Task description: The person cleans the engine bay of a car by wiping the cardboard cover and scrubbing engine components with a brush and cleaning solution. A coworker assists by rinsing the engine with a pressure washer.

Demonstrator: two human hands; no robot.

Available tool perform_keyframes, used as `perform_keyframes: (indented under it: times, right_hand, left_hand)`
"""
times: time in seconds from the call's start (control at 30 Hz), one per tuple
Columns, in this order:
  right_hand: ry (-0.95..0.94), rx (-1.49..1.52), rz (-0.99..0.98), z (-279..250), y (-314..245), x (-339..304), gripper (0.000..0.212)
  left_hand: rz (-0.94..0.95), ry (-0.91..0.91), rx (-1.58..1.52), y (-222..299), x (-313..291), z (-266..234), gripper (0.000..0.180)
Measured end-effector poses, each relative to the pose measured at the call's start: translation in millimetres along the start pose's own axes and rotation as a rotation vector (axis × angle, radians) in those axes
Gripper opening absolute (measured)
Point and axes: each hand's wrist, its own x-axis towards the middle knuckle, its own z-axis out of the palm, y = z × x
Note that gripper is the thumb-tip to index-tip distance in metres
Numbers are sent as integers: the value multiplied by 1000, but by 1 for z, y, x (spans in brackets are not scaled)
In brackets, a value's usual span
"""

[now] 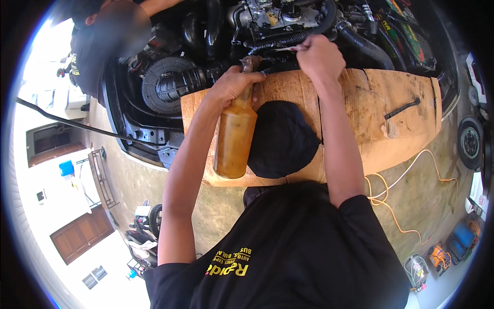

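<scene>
My left hand (237,86) is wrapped round the neck of a spray bottle (235,136), a cloudy plastic one with a yellow-brown tint. Its trigger head (251,64) points toward the engine (288,18). Over the edge of the engine bay, my right hand (321,57) is closed in a fist. A thin pale piece (286,50) sticks out of it to the left; its kind is too small to tell. Under both forearms lies a stained cardboard sheet (355,139), with a round black cloth bundle (283,139) on it beside the bottle.
A dark wrench-like tool (402,108) lies on the cardboard's right part. To the left are a round black air-filter housing (170,85) and a dark support rod (77,126). Another person (110,36) leans in at the far left. An orange cord (383,190) trails across the floor.
</scene>
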Motion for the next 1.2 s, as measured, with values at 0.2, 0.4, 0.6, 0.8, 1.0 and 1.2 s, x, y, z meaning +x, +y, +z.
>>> perform_keyframes:
  times: [0.2, 0.4, 0.6, 0.8, 1.0, 1.2]
  right_hand:
    - [-52, 32, -71, 2, 6, -2, 16]
    - [-36, 35, -62, 5, 6, -3, 17]
    - [-1, 39, -32, 9, 12, -2, 17]
    - [-70, 77, -143, 11, 13, -1, 18]
    - [-1, 29, -31, 4, 3, -6, 17]
    - [76, 18, 22, -4, 5, -3, 16]
  left_hand:
    - [176, -132, 12, 7, -14, -1, 65]
    - [196, -133, 30, 13, -19, -3, 54]
    - [151, -64, -9, 16, 5, 1, 46]
    - [158, 68, 173, 22, -1, 9, 37]
    - [131, -125, 40, 24, 0, 5, 33]
    - [91, 33, 89, 16, 9, 5, 36]
